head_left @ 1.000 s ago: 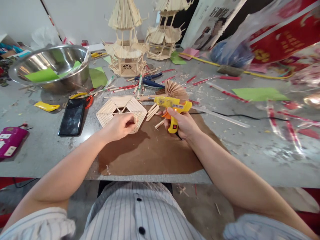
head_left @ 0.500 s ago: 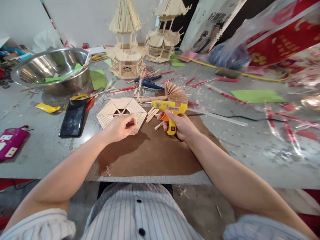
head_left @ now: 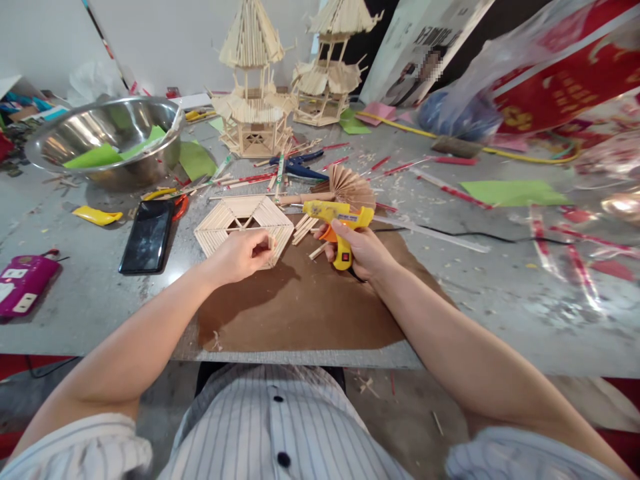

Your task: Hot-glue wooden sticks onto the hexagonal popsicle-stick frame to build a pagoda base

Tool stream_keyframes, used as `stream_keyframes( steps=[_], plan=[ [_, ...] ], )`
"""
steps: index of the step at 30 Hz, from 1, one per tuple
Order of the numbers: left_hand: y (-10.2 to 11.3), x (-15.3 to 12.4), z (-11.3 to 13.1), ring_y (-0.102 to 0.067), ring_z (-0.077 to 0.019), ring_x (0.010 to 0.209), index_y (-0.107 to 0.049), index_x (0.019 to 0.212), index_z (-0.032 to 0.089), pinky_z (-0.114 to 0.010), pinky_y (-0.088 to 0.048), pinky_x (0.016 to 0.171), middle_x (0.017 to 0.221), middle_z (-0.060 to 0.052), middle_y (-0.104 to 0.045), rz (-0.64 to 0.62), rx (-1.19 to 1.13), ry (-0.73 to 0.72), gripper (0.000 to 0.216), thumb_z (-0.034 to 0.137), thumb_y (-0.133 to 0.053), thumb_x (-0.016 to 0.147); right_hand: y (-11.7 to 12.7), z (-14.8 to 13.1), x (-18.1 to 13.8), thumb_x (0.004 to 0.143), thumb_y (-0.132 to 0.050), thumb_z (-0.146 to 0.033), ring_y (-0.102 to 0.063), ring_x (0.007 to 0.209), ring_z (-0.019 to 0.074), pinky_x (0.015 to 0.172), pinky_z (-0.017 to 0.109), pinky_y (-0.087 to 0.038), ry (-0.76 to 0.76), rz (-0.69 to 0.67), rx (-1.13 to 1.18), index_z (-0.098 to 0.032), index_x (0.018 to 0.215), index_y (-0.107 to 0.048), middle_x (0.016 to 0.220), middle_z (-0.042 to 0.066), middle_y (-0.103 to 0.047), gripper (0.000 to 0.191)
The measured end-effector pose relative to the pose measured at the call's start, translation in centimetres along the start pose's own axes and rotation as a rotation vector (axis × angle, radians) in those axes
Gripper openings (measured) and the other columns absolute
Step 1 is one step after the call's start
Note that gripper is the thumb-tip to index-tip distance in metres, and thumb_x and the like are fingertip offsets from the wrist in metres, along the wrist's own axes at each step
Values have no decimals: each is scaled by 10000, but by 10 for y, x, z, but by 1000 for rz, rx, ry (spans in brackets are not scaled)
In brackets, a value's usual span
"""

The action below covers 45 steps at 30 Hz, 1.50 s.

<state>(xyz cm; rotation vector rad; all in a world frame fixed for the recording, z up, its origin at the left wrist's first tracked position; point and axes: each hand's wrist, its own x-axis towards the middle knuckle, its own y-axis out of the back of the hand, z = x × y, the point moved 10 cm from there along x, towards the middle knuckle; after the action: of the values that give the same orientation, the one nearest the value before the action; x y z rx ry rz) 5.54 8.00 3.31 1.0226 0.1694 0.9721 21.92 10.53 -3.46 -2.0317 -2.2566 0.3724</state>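
Observation:
My right hand (head_left: pixel 367 250) is wrapped round the handle of a yellow hot glue gun (head_left: pixel 343 217). Its nozzle points left, and a finger lies by the orange trigger. My left hand (head_left: pixel 245 257) is curled in a pinch over the near right part of a hexagonal panel of wooden sticks (head_left: pixel 220 223), which has openings at its centre. Whatever the left fingertips pinch is too small or hidden to make out. Several short loose sticks (head_left: pixel 303 230) lie between the panel and the glue gun. Under the work is a brown sheet (head_left: pixel 310 313).
Two stick-built pagoda models (head_left: pixel 253 113) stand at the back. Left are a steel bowl (head_left: pixel 50 160) with green paper, a black phone (head_left: pixel 147 237) and a purple device (head_left: pixel 27 285). Blue-handled pliers (head_left: pixel 305 167) and a folded paper fan (head_left: pixel 353 187) lie behind. A black cord (head_left: pixel 465 233) runs right.
Both hands, the glue gun and the panel hold almost the same place. The view has shifted very slightly.

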Motion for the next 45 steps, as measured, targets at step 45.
stream_keyframes(
  steps=[45],
  plan=[
    [-1,1,0,-505,-85,597,-514,699,156,-208,-385,568,675,0,-583,-13,-24,9,60,172,-512,757,1,-1,-1,610,-677,-516,-487,379,58,345,200,-356,3,8,-32,-193,788,-527,742,2,-629,399]
  ],
)
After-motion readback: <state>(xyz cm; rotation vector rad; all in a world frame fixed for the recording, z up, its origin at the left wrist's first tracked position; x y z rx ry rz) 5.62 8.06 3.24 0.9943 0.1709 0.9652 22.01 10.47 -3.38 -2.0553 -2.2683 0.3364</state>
